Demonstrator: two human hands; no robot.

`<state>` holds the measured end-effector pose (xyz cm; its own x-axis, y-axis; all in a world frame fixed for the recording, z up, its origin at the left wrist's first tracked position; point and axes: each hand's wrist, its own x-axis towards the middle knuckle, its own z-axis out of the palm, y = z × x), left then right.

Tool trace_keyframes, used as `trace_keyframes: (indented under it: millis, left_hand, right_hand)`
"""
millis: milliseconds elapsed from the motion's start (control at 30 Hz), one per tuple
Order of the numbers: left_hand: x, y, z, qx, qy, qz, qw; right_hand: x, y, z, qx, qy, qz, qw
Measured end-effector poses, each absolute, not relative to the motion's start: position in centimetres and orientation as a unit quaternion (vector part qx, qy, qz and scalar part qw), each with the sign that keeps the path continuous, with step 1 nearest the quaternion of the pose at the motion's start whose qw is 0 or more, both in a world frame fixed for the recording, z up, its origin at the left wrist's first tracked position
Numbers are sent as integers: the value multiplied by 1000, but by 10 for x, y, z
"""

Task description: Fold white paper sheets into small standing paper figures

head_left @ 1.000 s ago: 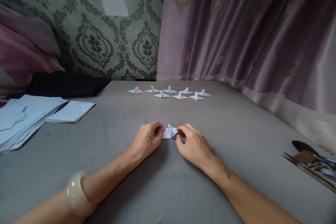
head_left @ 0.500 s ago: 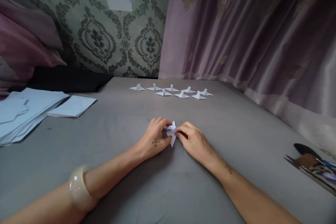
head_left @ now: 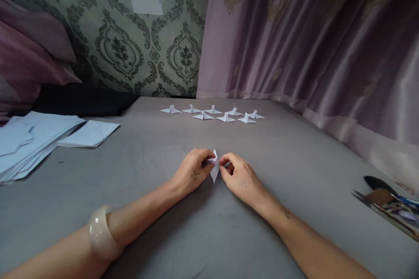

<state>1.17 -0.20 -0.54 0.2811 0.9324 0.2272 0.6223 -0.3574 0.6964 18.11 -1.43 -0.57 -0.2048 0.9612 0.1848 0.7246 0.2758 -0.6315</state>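
A small white folded paper bird [head_left: 214,173] is between my hands, low over the grey cloth surface [head_left: 209,231]. My left hand [head_left: 195,166] is closed on its left side, thumb and fingers pinching the middle. From the right, my right hand [head_left: 238,169] pinches the paper's right edge between thumb and forefinger. Pointed wings stick out above and below the fingers. The pinched middle is partly hidden by my fingertips. Farther back stand several similar folded paper birds [head_left: 225,117] in two rough rows.
At the left lie a stack of white paper sheets [head_left: 42,133] and a smaller folded pile [head_left: 93,134]. A black cloth [head_left: 85,101] is behind them. Scissors and other small tools [head_left: 389,205] sit at the right edge. A pink curtain [head_left: 255,52] borders the back right.
My left thumb has moved up closer to the middle of the paper bird. Both hands otherwise stay in nearly the same place, and the view has shifted slightly.
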Motion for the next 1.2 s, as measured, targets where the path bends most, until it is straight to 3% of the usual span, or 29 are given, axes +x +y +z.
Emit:
trace_keyframes:
  millis: [567, 733, 967, 1200]
  left_hand:
    - [13, 2, -8, 802, 485, 296, 183]
    - [13, 3, -9, 815, 464, 298, 178]
    - [13, 4, -9, 826, 441, 303, 177]
    - [13, 5, -8, 828, 438, 294, 189]
  right_hand:
    - [169, -12, 8, -582, -711, 245, 308]
    - [170, -5, 9, -605, -665, 308, 311]
    - [170, -1, 16, -644, -512, 494, 283]
    - [170, 2, 19, -642, -514, 491, 288]
